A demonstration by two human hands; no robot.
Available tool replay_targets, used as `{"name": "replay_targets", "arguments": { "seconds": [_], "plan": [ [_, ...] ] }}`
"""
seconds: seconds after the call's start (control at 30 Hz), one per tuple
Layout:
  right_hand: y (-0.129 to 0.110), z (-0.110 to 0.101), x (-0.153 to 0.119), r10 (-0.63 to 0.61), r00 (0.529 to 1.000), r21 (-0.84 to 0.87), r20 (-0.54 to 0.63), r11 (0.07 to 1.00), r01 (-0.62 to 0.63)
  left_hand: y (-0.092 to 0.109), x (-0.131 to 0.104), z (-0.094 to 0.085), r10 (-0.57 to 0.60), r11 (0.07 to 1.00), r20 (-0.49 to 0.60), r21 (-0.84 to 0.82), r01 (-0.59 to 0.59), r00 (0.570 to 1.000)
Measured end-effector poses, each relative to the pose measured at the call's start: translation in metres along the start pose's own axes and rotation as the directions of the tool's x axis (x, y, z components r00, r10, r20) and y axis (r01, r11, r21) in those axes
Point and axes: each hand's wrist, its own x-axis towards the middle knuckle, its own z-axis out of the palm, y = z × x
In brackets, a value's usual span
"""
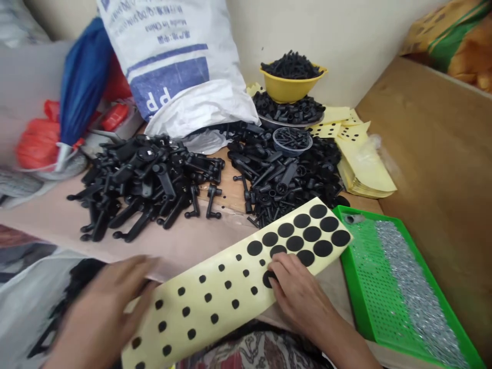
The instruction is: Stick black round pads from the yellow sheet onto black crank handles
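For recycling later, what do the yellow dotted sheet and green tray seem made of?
Yellow sheet: probably coated paper, thin and smooth with a faint sheen, though plastic film is possible. Green tray: likely moulded plastic, uniformly bright, with regular floor holes.

Long yellow paper sheet (pixel 237 280): smooth, w/ round matt black stickers (pixel 302 221). Bent black plastic handles (pixel 166 182) nr worktop (pixel 226 228)'s L edge: shiny. Oblong green plastic tray (pixel 378 302), R edge, w/ shiny silver metal bits (pixel 415 292).

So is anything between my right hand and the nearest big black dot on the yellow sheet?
Nothing visible. Your right hand is over the yellow sheet, right at that black dot and covering part of it.
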Motion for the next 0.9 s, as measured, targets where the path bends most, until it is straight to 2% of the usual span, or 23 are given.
{"name": "replay_targets", "arguments": {
  "seconds": [0.07, 0.13, 0.17, 0.2, 0.3, 0.37, 0.43, 0.53, 0.73, 0.9],
  "plan": [
    [0.001, 0.009, -0.001, -0.064, 0.997, -0.040, -0.053, 0.997, 0.062, 0.055, 0.006, 0.019, 0.245, 0.966, 0.093, -0.110, -0.235, 0.965],
    [0.005, 0.016, -0.002, -0.115, 0.989, -0.042, -0.098, 0.993, 0.111, 0.101, 0.017, 0.041, 0.421, 0.902, 0.199, -0.190, -0.387, 0.885],
    [0.008, 0.019, -0.002, -0.136, 0.982, -0.041, -0.131, 0.990, 0.132, 0.116, 0.022, 0.051, 0.487, 0.871, 0.238, -0.198, -0.449, 0.840],
    [0.011, 0.020, -0.002, -0.163, 0.975, -0.038, -0.151, 0.987, 0.159, 0.125, 0.026, 0.060, 0.525, 0.850, 0.235, -0.188, -0.492, 0.818],
    [0.022, 0.022, -0.006, -0.269, 0.951, -0.060, -0.154, 0.963, 0.263, 0.128, 0.027, 0.078, 0.559, 0.829, 0.213, -0.143, -0.540, 0.801],
    [0.028, 0.021, -0.010, -0.349, 0.925, -0.135, -0.151, 0.934, 0.330, 0.123, 0.021, 0.082, 0.556, 0.831, 0.199, -0.136, -0.539, 0.807],
    [0.030, 0.019, -0.013, -0.374, 0.915, -0.212, -0.153, 0.916, 0.340, 0.120, 0.016, 0.082, 0.549, 0.835, 0.194, -0.142, -0.531, 0.813],
    [0.023, 0.014, -0.012, -0.298, 0.944, -0.218, -0.144, 0.940, 0.263, 0.122, 0.015, 0.078, 0.543, 0.840, 0.218, -0.144, -0.524, 0.811],
    [0.005, 0.000, 0.002, -0.066, 0.996, -0.010, -0.064, 0.998, 0.065, 0.125, 0.026, 0.079, 0.497, 0.867, 0.287, -0.128, -0.481, 0.819],
    [0.002, -0.002, 0.006, 0.007, 0.998, -0.083, -0.069, 0.996, -0.013, 0.126, 0.031, 0.088, 0.495, 0.867, 0.306, -0.114, -0.485, 0.813]
  ]
}}
